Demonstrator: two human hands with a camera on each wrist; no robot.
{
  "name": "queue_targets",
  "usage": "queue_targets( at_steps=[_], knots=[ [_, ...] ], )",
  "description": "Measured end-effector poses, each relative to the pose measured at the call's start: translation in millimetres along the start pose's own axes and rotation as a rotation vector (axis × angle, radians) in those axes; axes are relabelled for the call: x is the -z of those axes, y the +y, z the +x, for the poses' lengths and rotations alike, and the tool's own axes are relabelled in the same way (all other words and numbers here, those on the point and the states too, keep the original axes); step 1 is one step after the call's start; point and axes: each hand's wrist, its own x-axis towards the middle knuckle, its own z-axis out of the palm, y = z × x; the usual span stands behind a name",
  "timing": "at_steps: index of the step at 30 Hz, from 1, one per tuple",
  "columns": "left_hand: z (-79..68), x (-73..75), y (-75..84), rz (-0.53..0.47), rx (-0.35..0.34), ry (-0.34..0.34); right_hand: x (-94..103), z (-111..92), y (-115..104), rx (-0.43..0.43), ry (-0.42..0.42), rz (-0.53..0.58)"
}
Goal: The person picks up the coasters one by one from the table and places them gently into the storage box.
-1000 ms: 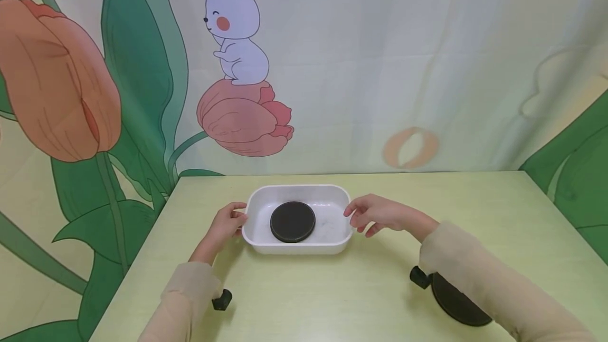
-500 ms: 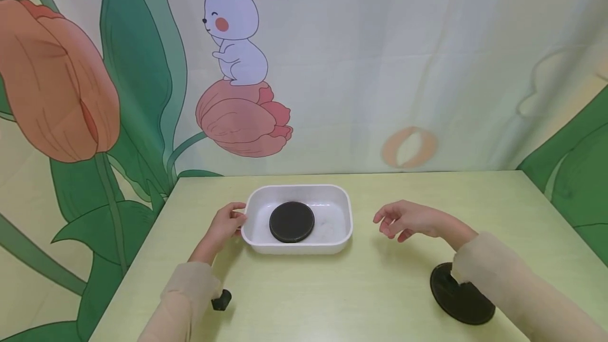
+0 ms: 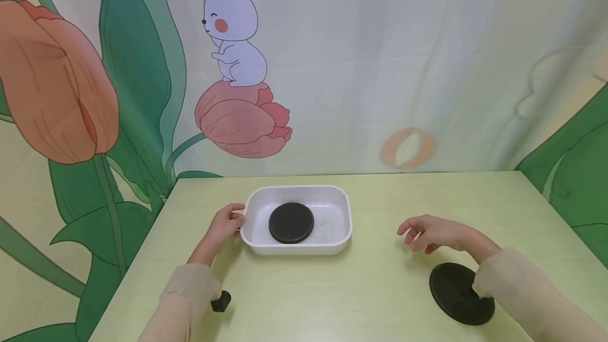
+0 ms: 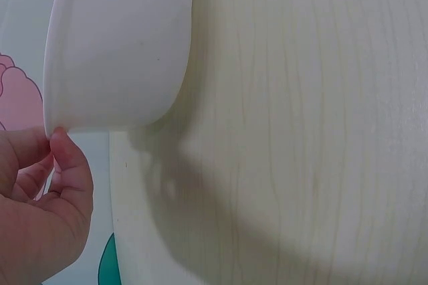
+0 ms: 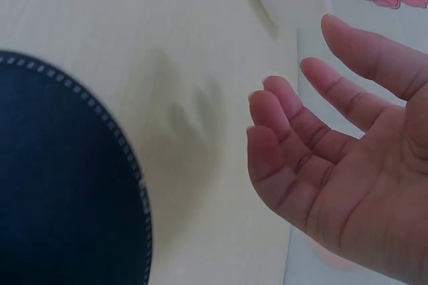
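In the head view a white rectangular dish with rounded corners rests on the table. Inside it lies a flat round black coaster. My left hand pinches the dish's left rim; in the left wrist view the thumb and a finger meet at that rim, beside the dish's wall. My right hand holds nothing and hovers right of the dish, fingers loosely curled, palm bare in the right wrist view. Closest to it is a second round black coaster with a stitched edge, partly hidden by the right sleeve.
The pale wood-grain table runs back to a printed curtain with a rabbit and tulips. A small black block sticks out at the left sleeve.
My right hand has left the dish's right end and drawn back to the right, uncovering more of the second coaster. The left hand keeps its grip; dish and inner coaster stay put.
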Motion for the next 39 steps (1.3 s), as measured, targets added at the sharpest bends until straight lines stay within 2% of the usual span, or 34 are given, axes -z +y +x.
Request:
queue_targets(
  at_steps=[6, 13, 18, 25, 39],
  knots=[
    [1.5, 0.0, -1.9, -0.006, -0.003, -0.003, 2.4, -6, 16, -0.006, 0.012, -0.046],
    [-1.2, 1.9, -3.3, -0.019, -0.047, -0.011, 6.4, -18, 34, 0.010, 0.019, -0.129],
    [1.9, 0.7, -4.6, -0.007, -0.026, -0.004, 8.7, -25, 46, 0.013, 0.021, -0.146],
    [1.0, 0.7, -3.5, -0.001, -0.017, -0.003, 11.0, -32, 60, -0.002, 0.065, -0.176],
    [3.9, -0.2, -4.8, 0.001, -0.013, 0.000, 9.9, -32, 79, -0.017, 0.108, -0.216]
  ],
)
